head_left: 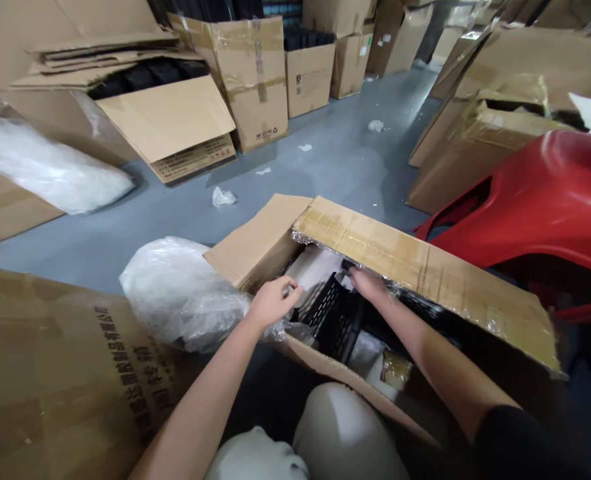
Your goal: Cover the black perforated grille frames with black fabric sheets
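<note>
Two hands at slotted black crate (332,323): left hand (272,302) fingers curled beside; right hand (368,283) fingers pressed on rim.

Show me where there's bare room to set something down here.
Grey floor lies between the open carton and the far cartons. Crowded: inside the carton, around the left hand, right hand and black crate.

The grey painted floor (325,163) holds open cardboard cartons (252,83) and scattered scraps of white plastic (224,197).

Left hand (272,301) and right hand (368,283) flank a black plastic crate (332,317).
</note>
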The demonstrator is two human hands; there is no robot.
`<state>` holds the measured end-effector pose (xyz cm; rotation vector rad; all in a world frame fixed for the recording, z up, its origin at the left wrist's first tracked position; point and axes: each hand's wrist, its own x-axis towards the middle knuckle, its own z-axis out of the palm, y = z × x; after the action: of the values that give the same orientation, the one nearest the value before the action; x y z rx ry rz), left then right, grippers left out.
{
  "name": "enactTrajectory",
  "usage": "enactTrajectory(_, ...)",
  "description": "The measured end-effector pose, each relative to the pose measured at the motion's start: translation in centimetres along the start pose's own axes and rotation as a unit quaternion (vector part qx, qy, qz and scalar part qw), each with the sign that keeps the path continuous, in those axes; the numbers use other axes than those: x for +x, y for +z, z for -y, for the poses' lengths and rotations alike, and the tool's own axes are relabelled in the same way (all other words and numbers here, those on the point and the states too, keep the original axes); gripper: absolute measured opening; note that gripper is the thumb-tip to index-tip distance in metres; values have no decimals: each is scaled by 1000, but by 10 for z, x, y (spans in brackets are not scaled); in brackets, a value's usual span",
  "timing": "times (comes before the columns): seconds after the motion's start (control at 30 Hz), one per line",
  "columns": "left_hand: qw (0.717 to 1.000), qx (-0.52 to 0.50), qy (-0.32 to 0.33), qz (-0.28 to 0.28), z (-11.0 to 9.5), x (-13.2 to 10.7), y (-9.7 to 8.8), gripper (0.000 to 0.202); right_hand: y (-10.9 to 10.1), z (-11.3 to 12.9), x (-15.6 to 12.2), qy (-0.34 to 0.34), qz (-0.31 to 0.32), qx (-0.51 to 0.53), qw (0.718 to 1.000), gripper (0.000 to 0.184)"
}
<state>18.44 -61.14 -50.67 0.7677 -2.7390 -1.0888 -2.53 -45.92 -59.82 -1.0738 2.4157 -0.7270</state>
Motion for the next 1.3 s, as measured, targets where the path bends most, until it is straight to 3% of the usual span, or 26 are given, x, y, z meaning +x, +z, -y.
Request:
enactTrajectory(0.1,1000,-11,-10,-1,-3,2,2,36,-7,3,-24,-129,-18,-66,989,22)
enactTrajectory(0.23,993,-104,-50,34,-16,4,18,39,-11,31,-57,-349,-41,-97,931,25)
enactTrajectory(0.33,988,-151,-39,21,-29,4,25,31,-14,63,-75,-410,-57,-71,908,27)
enactTrajectory(0.4,983,-180,-30,25,-35,1,16,26,-20,76,-85,-416,-76,-39,905,26)
enactTrajectory(0.5,958,-273,-44,81,-38,-8,-16,25,-29,76,-100,-332,-146,57,930,30)
enactTrajectory(0.6,939,-317,-74,112,-42,-18,-46,29,-31,59,-113,-128,-207,247,938,41)
enactTrajectory(0.7,946,-288,-70,130,-46,-19,-52,23,-29,46,-120,64,-131,468,872,36)
enactTrajectory(0.77,966,-244,-57,64,-46,-14,-43,21,-29,42,-121,124,-71,559,817,31)
enactTrajectory(0.87,988,-140,-45,-53,-43,-7,-23,25,-32,40,-123,136,-47,615,776,27)
enactTrajectory(1.07,989,76,-34,-121,-47,-5,0,25,-35,25,-131,160,-32,658,735,25)
enactTrajectory(1.13,990,68,-37,-120,-52,-6,6,25,-32,20,-132,155,-21,687,710,25)
enactTrajectory(1.2,996,12,-15,-82,-56,-7,12,26,-29,15,-131,150,-25,706,692,26)
enactTrajectory(1.3,990,-130,-16,-50,-60,-5,15,31,-26,5,-130,144,-16,707,692,27)
